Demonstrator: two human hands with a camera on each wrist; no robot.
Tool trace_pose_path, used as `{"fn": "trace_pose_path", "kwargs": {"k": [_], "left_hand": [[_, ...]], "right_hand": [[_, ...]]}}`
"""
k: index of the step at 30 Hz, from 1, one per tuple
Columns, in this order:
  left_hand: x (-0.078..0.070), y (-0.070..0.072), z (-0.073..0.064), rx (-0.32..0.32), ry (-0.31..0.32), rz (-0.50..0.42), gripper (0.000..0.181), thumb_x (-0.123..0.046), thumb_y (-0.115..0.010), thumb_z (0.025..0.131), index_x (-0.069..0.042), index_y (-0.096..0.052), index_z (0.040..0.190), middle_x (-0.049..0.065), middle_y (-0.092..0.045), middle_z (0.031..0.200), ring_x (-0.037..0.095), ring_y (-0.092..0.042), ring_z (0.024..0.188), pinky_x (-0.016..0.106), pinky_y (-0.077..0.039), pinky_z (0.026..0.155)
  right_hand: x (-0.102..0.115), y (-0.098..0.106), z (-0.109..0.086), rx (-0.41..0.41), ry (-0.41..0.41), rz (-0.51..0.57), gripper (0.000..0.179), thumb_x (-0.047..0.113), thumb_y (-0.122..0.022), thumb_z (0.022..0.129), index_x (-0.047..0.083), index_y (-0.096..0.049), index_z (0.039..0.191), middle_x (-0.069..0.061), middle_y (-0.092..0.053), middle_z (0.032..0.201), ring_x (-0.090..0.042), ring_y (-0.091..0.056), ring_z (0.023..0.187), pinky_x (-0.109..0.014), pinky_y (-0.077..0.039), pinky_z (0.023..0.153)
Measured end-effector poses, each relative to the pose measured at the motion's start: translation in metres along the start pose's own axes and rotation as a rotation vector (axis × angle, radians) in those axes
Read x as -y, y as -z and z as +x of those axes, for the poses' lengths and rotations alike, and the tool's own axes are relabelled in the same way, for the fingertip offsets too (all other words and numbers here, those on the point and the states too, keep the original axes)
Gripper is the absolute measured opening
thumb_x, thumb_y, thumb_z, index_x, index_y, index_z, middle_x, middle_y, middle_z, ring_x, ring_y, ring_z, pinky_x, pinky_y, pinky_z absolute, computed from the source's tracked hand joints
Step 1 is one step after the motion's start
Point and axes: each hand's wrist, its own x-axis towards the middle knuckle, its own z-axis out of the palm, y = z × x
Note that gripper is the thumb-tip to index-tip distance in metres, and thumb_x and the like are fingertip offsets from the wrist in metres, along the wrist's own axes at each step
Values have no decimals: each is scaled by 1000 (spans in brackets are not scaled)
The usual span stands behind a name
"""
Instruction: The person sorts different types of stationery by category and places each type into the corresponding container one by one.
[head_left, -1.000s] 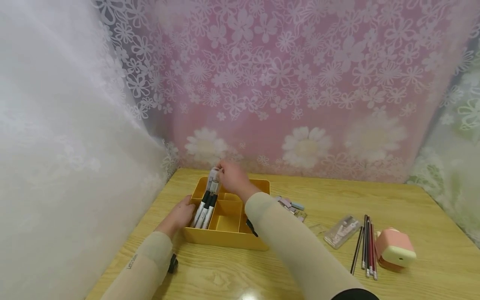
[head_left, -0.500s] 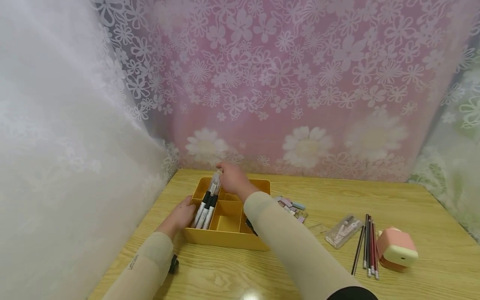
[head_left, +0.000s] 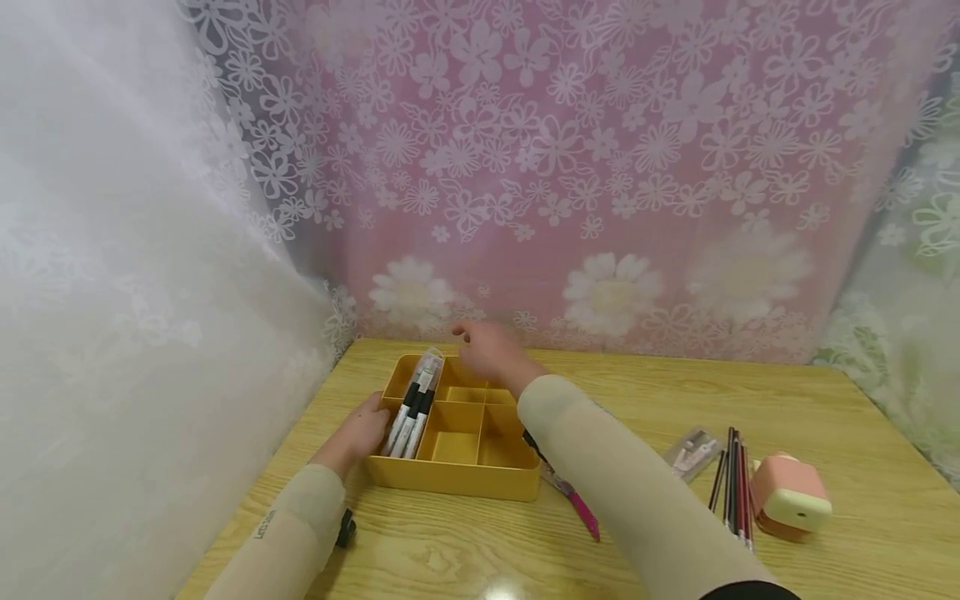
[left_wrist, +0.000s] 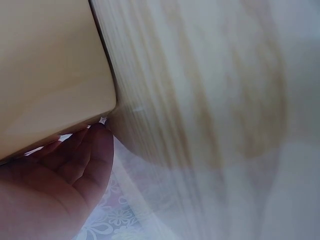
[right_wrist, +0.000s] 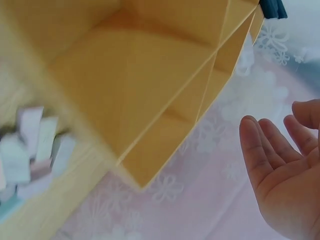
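Observation:
In the head view, a yellow divided organizer box (head_left: 450, 477) sits at the left of the table. White pens with black sections (head_left: 410, 421) lie lengthwise in its left part, beside a clear plastic piece (head_left: 431, 363) at their far end. My left hand (head_left: 363, 429) rests against the box's left side; in the left wrist view, its fingers (left_wrist: 97, 157) touch the outer wall. Above the box's far edge is my right hand (head_left: 491, 350), holding nothing. The right wrist view shows its fingers (right_wrist: 257, 140) loosely extended, apart from the box.
Right of the box lies a pink-handled tool (head_left: 583, 514), partly behind my sleeve. Farther right are a clear case (head_left: 692, 454), several pencils (head_left: 731, 483) and a pink and cream device (head_left: 791, 492). Small pastel blocks (right_wrist: 37, 145) lie beside the box. A floral curtain (head_left: 600, 167) hangs behind.
My right hand has let go of the clear piece by the pens and moved right. That piece now lies lower in the box. The left hand has stayed in place.

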Motion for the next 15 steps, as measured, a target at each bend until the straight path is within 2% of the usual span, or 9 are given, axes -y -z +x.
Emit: {"fn": "trace_pose_path", "kwargs": {"k": [3,6,12,15], "left_hand": [[1,1,0,5,1,-2,49,-17,-27,108,0,-33,153,25,-41,153,43,-32,144,59,-22,117],[1,2,0,7,11,4,50,-19,-26,108,-2,-31,155,24,-38,155,42,-30,145,59,-20,118],[-1,2,-1,-9,31,15,51,-20,-27,108,-3,-31,156,24,-39,155,43,-32,144,59,-20,117],[-2,0,-2,-15,34,13,51,-20,-27,108,-4,-32,156,24,-40,155,43,-33,144,60,-21,117]], "right_hand": [[-10,8,-6,0,-9,-33,40,15,-47,104,16,-55,143,-10,-56,142,-25,-64,111,-39,-55,85],[-22,15,-12,7,-24,-31,38,17,-47,104,15,-56,141,-12,-56,142,-28,-57,123,-45,-52,96],[-55,31,-26,21,-20,-56,37,15,-48,101,11,-58,136,-18,-57,138,-33,-58,120,-49,-51,95],[-73,38,-39,27,-22,-71,35,14,-51,100,8,-59,134,-19,-58,134,-35,-60,113,-51,-52,92]]}}
